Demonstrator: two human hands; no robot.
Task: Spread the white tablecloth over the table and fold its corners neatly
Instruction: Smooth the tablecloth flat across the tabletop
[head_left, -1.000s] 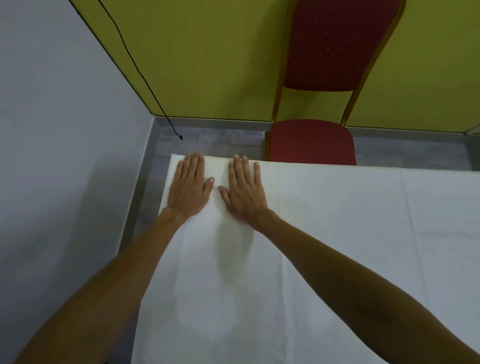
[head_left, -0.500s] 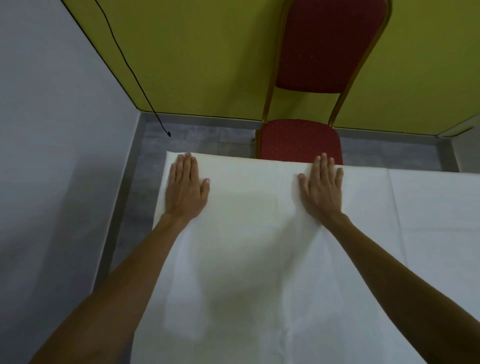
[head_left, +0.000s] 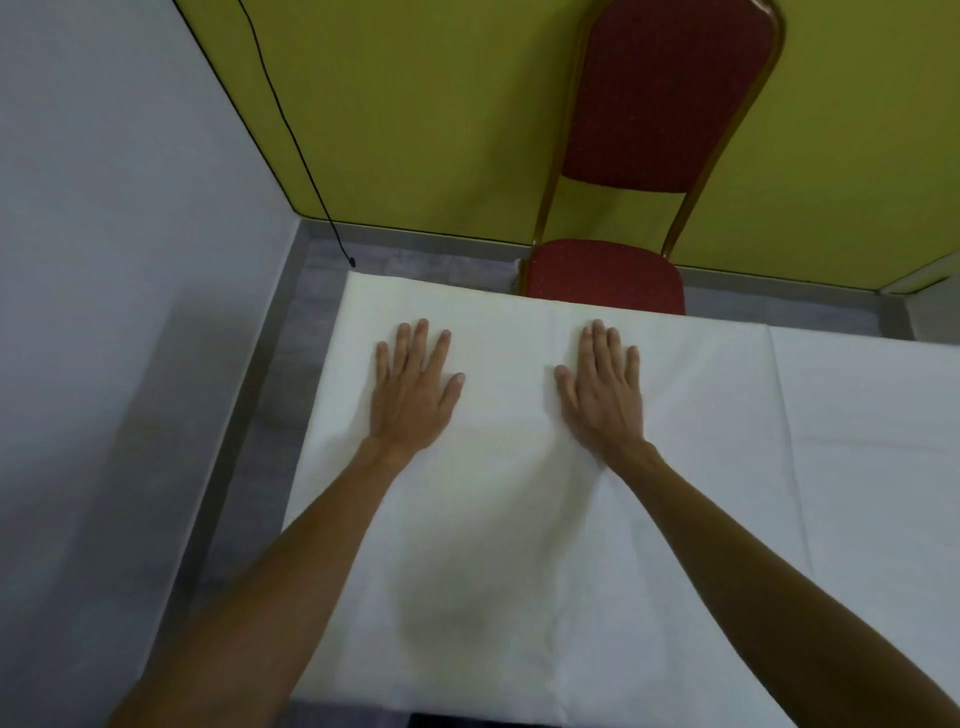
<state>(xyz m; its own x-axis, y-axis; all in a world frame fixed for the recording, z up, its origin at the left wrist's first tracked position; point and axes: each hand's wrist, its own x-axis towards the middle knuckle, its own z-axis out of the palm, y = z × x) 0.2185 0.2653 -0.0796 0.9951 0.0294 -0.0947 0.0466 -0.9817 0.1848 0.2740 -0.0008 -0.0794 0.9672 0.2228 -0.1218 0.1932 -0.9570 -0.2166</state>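
White tablecloth (head_left: 509, 545) is laid flat under both hands and pressed by them. The table beneath is fully hidden by it.

Left hand (head_left: 413, 397) and right hand (head_left: 605, 400) are placed palm-down, fingers straight and slightly spread, nothing gripped. They are held apart, with a bare strip of cloth between them.

The cloth's far edge is seen just beyond the fingertips. Its left edge and far-left corner lie just outside the left hand. A crease line is seen to the right of the right hand, and the cloth is carried on past it out of view. Low wrinkles are noted around the wrists.

Progress, as judged: spreading is largely done at this end and smoothing is in hand. No corner fold is seen, and the overhang at the corner cannot be made out. The right end cannot be checked.

Beyond the right hand's fingertips a red chair (head_left: 605, 275) is set at the far edge. A black cable (head_left: 291, 135) is hung on the wall beyond the left hand.
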